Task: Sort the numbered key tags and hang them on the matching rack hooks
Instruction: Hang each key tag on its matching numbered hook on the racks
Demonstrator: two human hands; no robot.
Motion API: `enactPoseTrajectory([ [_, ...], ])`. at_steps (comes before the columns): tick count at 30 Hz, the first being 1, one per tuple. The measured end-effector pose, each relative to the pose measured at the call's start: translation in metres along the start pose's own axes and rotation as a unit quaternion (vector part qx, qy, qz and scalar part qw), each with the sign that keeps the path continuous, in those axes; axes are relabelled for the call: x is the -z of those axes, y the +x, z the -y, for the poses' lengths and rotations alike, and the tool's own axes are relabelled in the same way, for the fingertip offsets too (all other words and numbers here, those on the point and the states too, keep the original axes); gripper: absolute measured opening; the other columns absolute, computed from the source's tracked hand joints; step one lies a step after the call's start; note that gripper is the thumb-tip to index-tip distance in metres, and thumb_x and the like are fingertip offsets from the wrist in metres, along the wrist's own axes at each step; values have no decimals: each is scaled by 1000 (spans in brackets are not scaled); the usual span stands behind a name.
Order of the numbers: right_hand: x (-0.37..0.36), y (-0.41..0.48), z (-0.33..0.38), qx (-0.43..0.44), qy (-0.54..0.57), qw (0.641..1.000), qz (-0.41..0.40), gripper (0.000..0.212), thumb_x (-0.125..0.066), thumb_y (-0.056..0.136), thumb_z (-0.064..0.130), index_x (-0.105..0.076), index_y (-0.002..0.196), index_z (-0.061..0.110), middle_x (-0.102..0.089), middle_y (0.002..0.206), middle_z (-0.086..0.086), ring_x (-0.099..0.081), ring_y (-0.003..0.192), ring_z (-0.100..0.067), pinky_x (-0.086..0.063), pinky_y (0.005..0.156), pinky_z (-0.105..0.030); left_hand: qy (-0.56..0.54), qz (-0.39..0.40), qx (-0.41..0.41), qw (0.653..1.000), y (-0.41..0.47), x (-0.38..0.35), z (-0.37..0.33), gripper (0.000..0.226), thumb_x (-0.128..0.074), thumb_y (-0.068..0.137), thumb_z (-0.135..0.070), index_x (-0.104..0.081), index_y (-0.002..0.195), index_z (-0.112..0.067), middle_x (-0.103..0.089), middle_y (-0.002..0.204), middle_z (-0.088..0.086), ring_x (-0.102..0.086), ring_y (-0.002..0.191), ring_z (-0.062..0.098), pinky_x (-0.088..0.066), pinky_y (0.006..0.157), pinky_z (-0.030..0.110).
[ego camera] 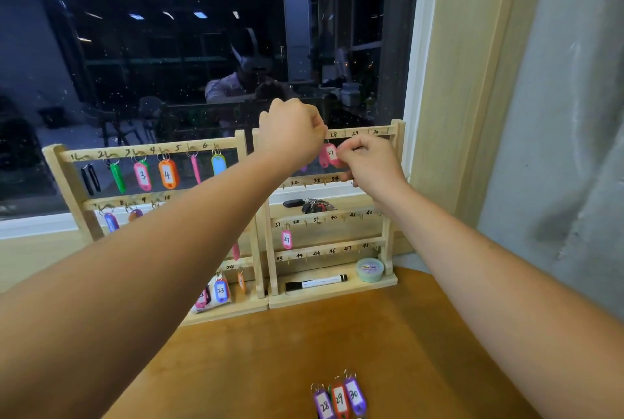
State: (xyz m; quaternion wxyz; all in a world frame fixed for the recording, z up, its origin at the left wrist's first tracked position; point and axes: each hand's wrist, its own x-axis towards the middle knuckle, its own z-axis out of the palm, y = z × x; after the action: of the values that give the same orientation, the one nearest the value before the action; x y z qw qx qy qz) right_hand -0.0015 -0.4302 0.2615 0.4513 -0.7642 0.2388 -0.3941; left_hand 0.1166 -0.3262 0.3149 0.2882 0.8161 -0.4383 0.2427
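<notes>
Left hand (292,135): raised at 12 o'clock of centre against the top rail of the right rack (398,135), fingers curled, tips pinched at the metal ring of the pink tag (329,155). Right hand (369,165): just at 3 o'clock of the left hand, thumb and fingers pinching the body of the same pink tag, whose label shows a 7; the first digit is covered. The pink tag hangs below the top rail, at 9 o'clock of the written 28. Tag 37 (286,239): pink, on its hook on the rack's third rail. Black marker (315,283) and green tub (369,269): on the rack's base shelf. Bunch of keys (312,205): behind the rack on the sill. Left rack (60,162): at 9 o'clock, holding coloured tags, among them tag 3 (143,176), tag 4 (167,174) and tag 23 (221,290). Wooden table (270,351): at 6 o'clock, tag 28 (323,403), tag 29 (339,398) and tag 30 (354,393) lie side by side, touching.
</notes>
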Motion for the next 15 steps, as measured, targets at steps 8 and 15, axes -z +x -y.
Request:
enactPoseTrajectory([
  [8, -3, -54, -44, -1, -18, 999, 44, 6, -66, 102, 24, -71, 103, 28, -77, 94, 5, -75, 67, -12, -61, 72, -40, -55, -71, -66, 994, -78, 6, 24, 8, -63, 99, -30, -72, 99, -32, -65, 96, -14, -53, 100, 22, -45, 92, 46],
  [15, -11, -121, -102, -16, -30, 990, 140, 11, -71, 101, 22, -73, 101, 32, -74, 94, 13, -74, 79, -10, -59, 80, -32, -100, 38, 0, 994, -186, -25, 70, 7, -70, 97, -30, -72, 97, -37, -66, 90, -24, -57, 97, 9, -48, 85, 38],
])
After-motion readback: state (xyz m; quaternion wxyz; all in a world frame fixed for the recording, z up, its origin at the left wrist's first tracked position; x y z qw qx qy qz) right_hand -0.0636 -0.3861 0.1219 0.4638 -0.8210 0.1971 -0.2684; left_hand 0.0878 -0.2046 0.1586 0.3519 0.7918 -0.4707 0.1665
